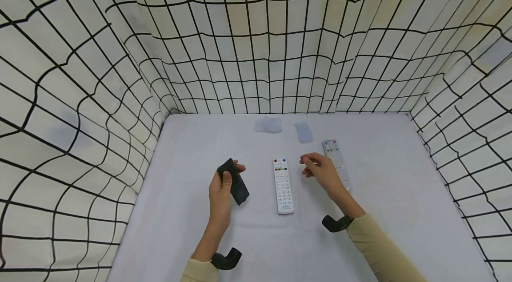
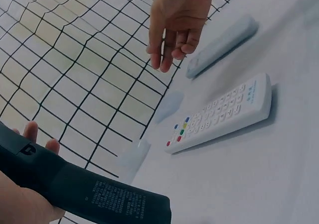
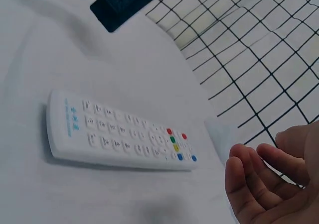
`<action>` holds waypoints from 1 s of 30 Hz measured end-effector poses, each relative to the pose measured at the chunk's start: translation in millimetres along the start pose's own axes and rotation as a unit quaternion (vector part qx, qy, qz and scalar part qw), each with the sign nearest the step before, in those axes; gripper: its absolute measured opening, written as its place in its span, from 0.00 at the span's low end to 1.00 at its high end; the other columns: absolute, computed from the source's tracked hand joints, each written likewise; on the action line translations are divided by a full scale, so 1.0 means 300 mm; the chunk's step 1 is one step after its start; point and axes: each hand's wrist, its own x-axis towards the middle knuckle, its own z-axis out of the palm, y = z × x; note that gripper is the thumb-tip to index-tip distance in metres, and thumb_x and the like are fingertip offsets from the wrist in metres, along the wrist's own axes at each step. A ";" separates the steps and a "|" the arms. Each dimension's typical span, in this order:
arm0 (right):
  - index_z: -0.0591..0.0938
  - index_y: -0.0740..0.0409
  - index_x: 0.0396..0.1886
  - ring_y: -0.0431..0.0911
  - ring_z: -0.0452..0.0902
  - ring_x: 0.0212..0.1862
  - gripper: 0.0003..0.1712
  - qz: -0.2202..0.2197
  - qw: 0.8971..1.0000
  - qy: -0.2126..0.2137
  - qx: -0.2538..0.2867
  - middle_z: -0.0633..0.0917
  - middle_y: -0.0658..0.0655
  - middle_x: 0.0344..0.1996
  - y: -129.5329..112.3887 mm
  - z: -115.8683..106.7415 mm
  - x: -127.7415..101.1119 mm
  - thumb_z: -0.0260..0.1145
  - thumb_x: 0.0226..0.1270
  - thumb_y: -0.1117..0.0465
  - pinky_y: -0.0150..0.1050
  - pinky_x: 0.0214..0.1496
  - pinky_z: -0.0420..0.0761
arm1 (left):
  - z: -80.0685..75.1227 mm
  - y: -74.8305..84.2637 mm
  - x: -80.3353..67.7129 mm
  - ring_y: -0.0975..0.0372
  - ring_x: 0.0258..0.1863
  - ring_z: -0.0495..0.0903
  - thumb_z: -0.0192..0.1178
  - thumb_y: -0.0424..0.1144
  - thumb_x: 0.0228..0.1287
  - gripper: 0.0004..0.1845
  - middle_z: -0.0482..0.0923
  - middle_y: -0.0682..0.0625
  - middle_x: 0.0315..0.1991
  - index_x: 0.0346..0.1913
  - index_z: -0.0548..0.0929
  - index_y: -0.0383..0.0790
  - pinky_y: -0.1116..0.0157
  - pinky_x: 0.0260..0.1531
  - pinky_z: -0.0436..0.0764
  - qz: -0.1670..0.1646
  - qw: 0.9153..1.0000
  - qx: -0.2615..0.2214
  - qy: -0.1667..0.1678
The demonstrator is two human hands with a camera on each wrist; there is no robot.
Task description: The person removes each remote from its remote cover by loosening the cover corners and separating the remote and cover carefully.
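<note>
My left hand (image 1: pixel 221 195) grips a black remote control (image 1: pixel 236 184) above the table, thumb across it. In the left wrist view, the underside of the black remote (image 2: pixel 104 186) shows small printed text and a battery-cover latch. Between the hands a white remote control (image 1: pixel 283 188) lies face up, with coloured buttons at its far end. My right hand (image 1: pixel 326 175) hovers to the right of the white remote, fingers loosely curled, holding nothing. Partly behind the right hand and forearm lies another remote (image 1: pixel 338 162), greyish and shiny, apparently wrapped in clear plastic.
Two thin pale pieces, seemingly plastic film, lie toward the back: a wider one (image 1: pixel 268 125) and a narrower bluish one (image 1: pixel 304 132). A white cloth covers the table (image 1: pixel 180 153). White walls with black netting (image 1: pixel 276 51) stand at the back and both sides.
</note>
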 end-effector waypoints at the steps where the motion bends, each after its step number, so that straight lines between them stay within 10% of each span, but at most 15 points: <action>1: 0.80 0.67 0.62 0.43 0.85 0.38 0.19 0.005 1.000 -0.011 0.014 0.84 0.71 0.57 -0.001 0.011 -0.013 0.58 0.83 0.58 0.31 0.43 0.86 | 0.002 -0.002 0.000 0.61 0.66 0.79 0.40 0.46 0.86 0.22 0.84 0.42 0.57 0.68 0.76 0.40 0.72 0.68 0.73 0.008 1.000 0.014 -0.011; 8: 0.75 0.70 0.67 0.47 0.89 0.49 0.25 0.025 0.986 -0.134 0.093 0.85 0.69 0.58 -0.013 0.084 -0.075 0.54 0.85 0.53 0.36 0.53 0.88 | 0.016 -0.010 -0.011 0.60 0.66 0.79 0.46 0.39 0.84 0.18 0.83 0.44 0.59 0.68 0.76 0.42 0.74 0.66 0.74 0.084 0.987 0.092 -0.107; 18: 0.74 0.65 0.71 0.50 0.89 0.56 0.28 0.055 0.947 -0.278 0.150 0.88 0.64 0.58 -0.005 0.176 -0.109 0.48 0.87 0.50 0.39 0.58 0.87 | 0.057 -0.022 -0.052 0.61 0.64 0.79 0.62 0.30 0.66 0.27 0.81 0.46 0.61 0.68 0.78 0.44 0.71 0.63 0.77 0.230 0.939 0.151 -0.206; 23: 0.78 0.65 0.67 0.48 0.90 0.52 0.30 0.070 0.930 -0.301 0.199 0.90 0.59 0.52 0.005 0.205 -0.119 0.50 0.86 0.46 0.42 0.59 0.87 | 0.075 -0.039 -0.065 0.56 0.65 0.78 0.68 0.20 0.57 0.32 0.79 0.46 0.63 0.66 0.82 0.43 0.69 0.67 0.76 0.259 0.923 0.166 -0.233; 30: 0.79 0.64 0.67 0.45 0.87 0.47 0.27 0.089 0.920 -0.294 0.242 0.88 0.54 0.50 0.008 0.231 -0.109 0.53 0.85 0.48 0.38 0.48 0.87 | 0.072 -0.069 -0.078 0.52 0.66 0.73 0.73 0.31 0.57 0.28 0.77 0.44 0.66 0.62 0.87 0.49 0.57 0.67 0.75 0.303 0.894 0.230 -0.237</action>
